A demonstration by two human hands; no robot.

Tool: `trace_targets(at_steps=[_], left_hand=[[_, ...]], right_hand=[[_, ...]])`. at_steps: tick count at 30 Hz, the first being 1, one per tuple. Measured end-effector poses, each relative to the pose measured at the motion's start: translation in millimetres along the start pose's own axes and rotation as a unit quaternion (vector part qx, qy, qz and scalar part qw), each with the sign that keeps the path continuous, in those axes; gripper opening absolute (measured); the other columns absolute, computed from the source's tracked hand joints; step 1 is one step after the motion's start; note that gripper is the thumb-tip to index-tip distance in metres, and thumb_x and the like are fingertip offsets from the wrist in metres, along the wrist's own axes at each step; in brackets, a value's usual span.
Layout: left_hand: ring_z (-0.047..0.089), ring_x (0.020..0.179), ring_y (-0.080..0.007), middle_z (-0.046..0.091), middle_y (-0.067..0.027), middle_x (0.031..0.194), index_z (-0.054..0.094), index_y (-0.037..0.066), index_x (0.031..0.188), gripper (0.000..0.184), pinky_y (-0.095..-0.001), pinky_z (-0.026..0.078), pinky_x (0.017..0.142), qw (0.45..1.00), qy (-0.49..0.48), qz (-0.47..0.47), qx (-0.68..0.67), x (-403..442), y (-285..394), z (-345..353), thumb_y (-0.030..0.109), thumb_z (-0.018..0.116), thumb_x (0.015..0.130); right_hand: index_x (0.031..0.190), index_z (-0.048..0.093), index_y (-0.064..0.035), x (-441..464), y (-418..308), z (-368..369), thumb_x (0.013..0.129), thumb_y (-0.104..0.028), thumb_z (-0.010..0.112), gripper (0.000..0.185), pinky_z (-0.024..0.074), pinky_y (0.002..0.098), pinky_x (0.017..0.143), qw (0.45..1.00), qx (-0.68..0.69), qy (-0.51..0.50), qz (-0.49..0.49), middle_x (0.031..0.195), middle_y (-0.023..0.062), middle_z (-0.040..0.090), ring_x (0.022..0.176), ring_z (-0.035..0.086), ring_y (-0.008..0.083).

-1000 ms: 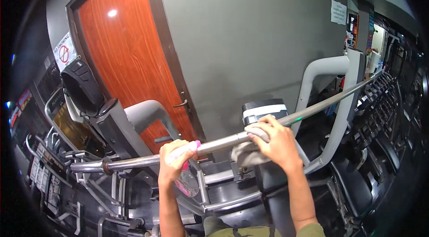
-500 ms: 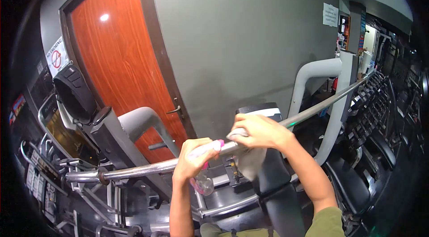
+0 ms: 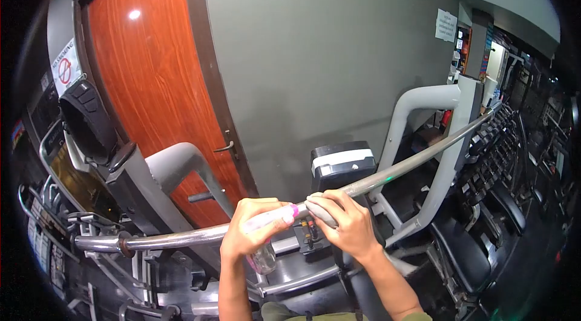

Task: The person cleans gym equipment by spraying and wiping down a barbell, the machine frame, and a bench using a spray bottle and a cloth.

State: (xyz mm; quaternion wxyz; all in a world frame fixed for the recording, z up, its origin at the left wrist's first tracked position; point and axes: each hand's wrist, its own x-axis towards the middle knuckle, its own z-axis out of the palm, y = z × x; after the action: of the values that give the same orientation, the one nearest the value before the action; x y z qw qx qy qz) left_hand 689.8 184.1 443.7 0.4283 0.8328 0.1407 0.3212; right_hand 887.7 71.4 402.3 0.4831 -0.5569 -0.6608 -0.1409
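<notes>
Holding a grey cloth (image 3: 322, 213) against the metal bar (image 3: 181, 239) at five o'clock, the right hand (image 3: 353, 230) has neared the left hand (image 3: 242, 237), leaving little bar between. At seven, the latter clasps a pink-topped bottle (image 3: 263, 259).

Far side: plain grey wall (image 3: 315, 48), one small mark near the top, soft shadows lower down. Far left: reddish-brown wood-grain door (image 3: 142, 79), closed, in a dark frame (image 3: 209, 48), metal lever handle (image 3: 226, 144) on its right side; a bright light reflection (image 3: 134, 14) shows high on the panel. Left of the door: no-smoking sign (image 3: 64, 68). Right end of the wall: paper notice (image 3: 446, 24), wording illegible. Right side: dumbbell rack (image 3: 493, 145), with a black padded bench (image 3: 463, 254) nearer. Floor (image 3: 296, 269) dark and glossy. Far right dimly lit; detail unclear.
</notes>
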Motion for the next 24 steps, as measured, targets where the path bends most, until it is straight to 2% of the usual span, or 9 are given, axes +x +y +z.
trace_targets(at_steps=[4, 7, 8, 12, 16, 19, 22, 23, 24], left_hand=[[0.061, 0.063, -0.0188, 0.066, -0.0127, 0.074, 0.074, -0.005, 0.098, 0.036, -0.0316, 0.048, 0.062, 1.000, -0.003, 0.022, 0.007, -0.2, -5.9, -1.5, 0.031, 0.073, 0.090], [0.062, 0.064, -0.0182, 0.066, -0.0125, 0.073, 0.074, -0.005, 0.097, 0.038, -0.0322, 0.048, 0.063, 1.000, -0.013, -0.006, 0.017, -0.6, -3.8, -3.0, 0.032, 0.073, 0.090], [0.063, 0.065, -0.0192, 0.067, -0.0134, 0.074, 0.074, -0.005, 0.097, 0.038, -0.0324, 0.049, 0.063, 1.000, -0.010, -0.010, 0.015, -0.7, -2.7, -2.6, 0.032, 0.074, 0.089], [0.068, 0.070, -0.0243, 0.072, -0.0169, 0.080, 0.075, -0.006, 0.095, 0.040, -0.0338, 0.052, 0.068, 1.000, -0.008, -0.006, 0.020, 1.8, 1.9, -0.7, 0.034, 0.074, 0.087], [0.073, 0.084, -0.0307, 0.075, -0.0197, 0.089, 0.076, -0.004, 0.094, 0.038, -0.0364, 0.055, 0.078, 0.999, -0.020, 0.034, 0.029, 1.3, -10.2, -2.8, 0.033, 0.074, 0.085], [0.069, 0.097, -0.0325, 0.073, -0.0133, 0.077, 0.074, -0.002, 0.077, 0.045, -0.0400, 0.051, 0.093, 0.998, -0.029, 0.009, 0.049, 0.8, -4.9, -0.7, 0.042, 0.068, 0.086], [0.073, 0.096, -0.0317, 0.076, -0.0187, 0.090, 0.080, 0.002, 0.094, 0.033, -0.0379, 0.056, 0.084, 0.997, -0.026, 0.039, 0.067, -1.3, -15.5, -2.3, 0.032, 0.077, 0.081], [0.072, 0.098, -0.0316, 0.077, -0.0177, 0.090, 0.080, 0.003, 0.094, 0.032, -0.0380, 0.056, 0.085, 0.996, -0.027, 0.043, 0.069, -1.9, -16.2, -2.2, 0.032, 0.077, 0.080], [0.072, 0.100, -0.0314, 0.077, -0.0168, 0.090, 0.081, 0.004, 0.095, 0.031, -0.0381, 0.056, 0.085, 0.996, -0.028, 0.049, 0.071, -1.7, -16.4, -1.4, 0.032, 0.078, 0.080]], right_hand=[[0.113, 0.077, -0.0178, -36.2, 40.9, 5.3, 0.063, 0.000, 0.081, 0.054, 0.0613, 0.0367, 0.078, 0.994, -0.062, 0.089, -0.036, 0.110, 0.0035, 0.067, 0.096, 0.070, 0.0243], [0.113, 0.076, -0.0140, -49.9, 62.9, 5.9, 0.070, 0.001, 0.083, 0.046, 0.0601, 0.0399, 0.078, 0.979, -0.064, 0.189, 0.037, 0.110, 0.0072, 0.064, 0.094, 0.070, 0.0273], [0.114, 0.075, -0.0108, -51.8, 65.2, 6.0, 0.075, 0.001, 0.083, 0.041, 0.0576, 0.0408, 0.081, 0.979, -0.057, 0.191, 0.048, 0.109, 0.0093, 0.063, 0.095, 0.068, 0.0287], [0.111, 0.072, -0.0041, -51.7, 43.4, 33.7, 0.079, -0.002, 0.081, 0.033, 0.0490, 0.0417, 0.090, 0.955, -0.031, 0.266, 0.127, 0.106, 0.0125, 0.060, 0.100, 0.059, 0.0303], [0.117, 0.075, -0.0092, -62.0, 16.7, 62.6, 0.078, -0.004, 0.084, 0.040, 0.0524, 0.0381, 0.088, 0.963, 0.021, 0.240, 0.122, 0.109, 0.0118, 0.061, 0.099, 0.062, 0.0285], [0.114, 0.075, -0.0135, -68.3, 10.9, 72.9, 0.072, -0.001, 0.086, 0.045, 0.0551, 0.0386, 0.085, 0.972, 0.046, 0.212, 0.093, 0.108, 0.0095, 0.062, 0.100, 0.064, 0.0284], [0.111, 0.074, -0.0164, -64.9, 30.0, 59.2, 0.069, 0.004, 0.085, 0.048, 0.0550, 0.0394, 0.086, 0.969, 0.006, 0.233, 0.077, 0.108, 0.0093, 0.062, 0.100, 0.064, 0.0289], [0.109, 0.073, -0.0137, -62.5, 31.4, 53.5, 0.072, 0.007, 0.082, 0.043, 0.0533, 0.0394, 0.088, 0.962, 0.012, 0.252, 0.102, 0.108, 0.0111, 0.061, 0.102, 0.063, 0.0294], [0.111, 0.071, -0.0113, -62.4, 38.5, 48.4, 0.078, 0.003, 0.080, 0.037, 0.0520, 0.0388, 0.089, 0.954, 0.002, 0.275, 0.122, 0.108, 0.0117, 0.061, 0.103, 0.062, 0.0281]])
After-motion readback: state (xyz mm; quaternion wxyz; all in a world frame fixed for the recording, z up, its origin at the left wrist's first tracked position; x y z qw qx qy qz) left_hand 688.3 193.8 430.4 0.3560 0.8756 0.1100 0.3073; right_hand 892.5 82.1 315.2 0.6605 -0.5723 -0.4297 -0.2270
